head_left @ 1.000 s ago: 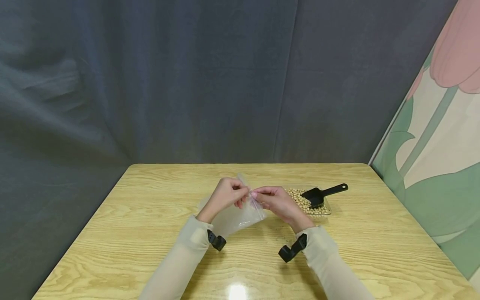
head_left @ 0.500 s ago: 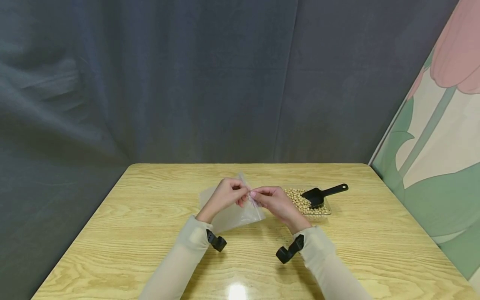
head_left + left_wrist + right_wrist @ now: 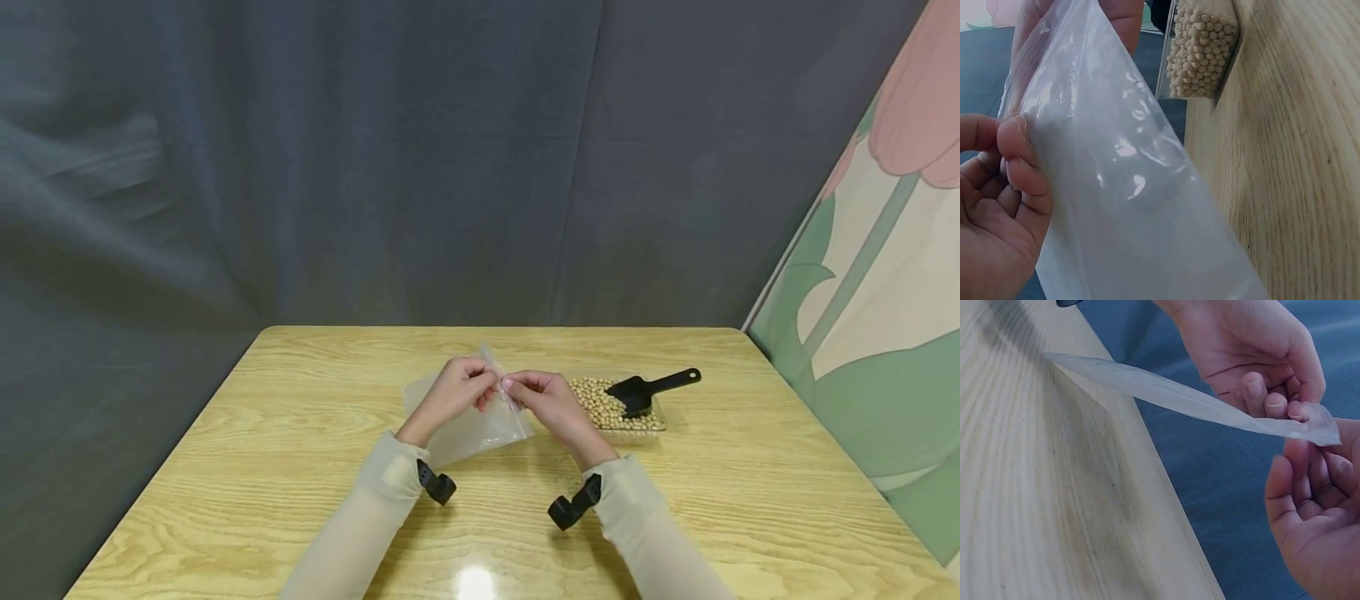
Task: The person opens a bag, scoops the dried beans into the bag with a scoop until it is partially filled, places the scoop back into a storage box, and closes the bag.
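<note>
A clear plastic zip bag hangs between the two hands above the table, flat-looking, its top edge slanting up past the fingers. My left hand pinches that edge between thumb and curled fingers; the left wrist view has the same hand gripping the bag close up. Right beside it, my right hand pinches the edge with thumb and forefinger. Seen from the right wrist, the bag is edge-on and thin, with both hands' fingertips meeting at its top. Whether its mouth is parted cannot be told.
Behind the right hand stands a clear container of round, pale yellow beans. A black scoop lies in the beans, handle out to the right. The wooden table ends at a dark curtain.
Both hands keep their pinch on the bag's edge at nearly the same spot. The right wrist has shifted slightly left and down. The whole view has moved a little.
</note>
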A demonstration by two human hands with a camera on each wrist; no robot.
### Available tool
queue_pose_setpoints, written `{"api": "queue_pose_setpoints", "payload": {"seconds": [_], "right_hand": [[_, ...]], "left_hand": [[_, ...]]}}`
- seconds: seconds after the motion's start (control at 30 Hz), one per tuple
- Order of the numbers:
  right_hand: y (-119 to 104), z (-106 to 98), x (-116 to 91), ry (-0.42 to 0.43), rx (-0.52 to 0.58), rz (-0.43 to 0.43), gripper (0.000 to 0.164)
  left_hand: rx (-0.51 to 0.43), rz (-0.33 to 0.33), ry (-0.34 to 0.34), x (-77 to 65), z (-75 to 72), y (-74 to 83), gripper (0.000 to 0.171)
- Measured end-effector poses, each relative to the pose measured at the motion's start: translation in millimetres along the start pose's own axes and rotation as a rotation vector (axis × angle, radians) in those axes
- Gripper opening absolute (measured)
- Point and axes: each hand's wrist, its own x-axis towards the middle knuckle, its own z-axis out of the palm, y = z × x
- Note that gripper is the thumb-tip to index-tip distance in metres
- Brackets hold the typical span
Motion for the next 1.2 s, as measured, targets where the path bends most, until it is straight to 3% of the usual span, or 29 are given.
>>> {"api": "queue_pose_setpoints", "payload": {"seconds": [0.43,0.8,1.2], "right_hand": [[0.8,10.2,0.0,0.133,0.021,0.011,0.027],[2.6,13.3,1.3,0.141,0.029,0.011,0.027],[2.9,13.9,1.0,0.132,0.064,0.002,0.025]], "left_hand": [[-0.012,-0.013,0.004,1.3,0.3,1.7,0.027],[-0.024,-0.044,-0.013,0.9,-0.8,-1.4,0.024],[-0.043,-0.025,-0.030,-0.7,-2.6,-1.1,0.025]]}}
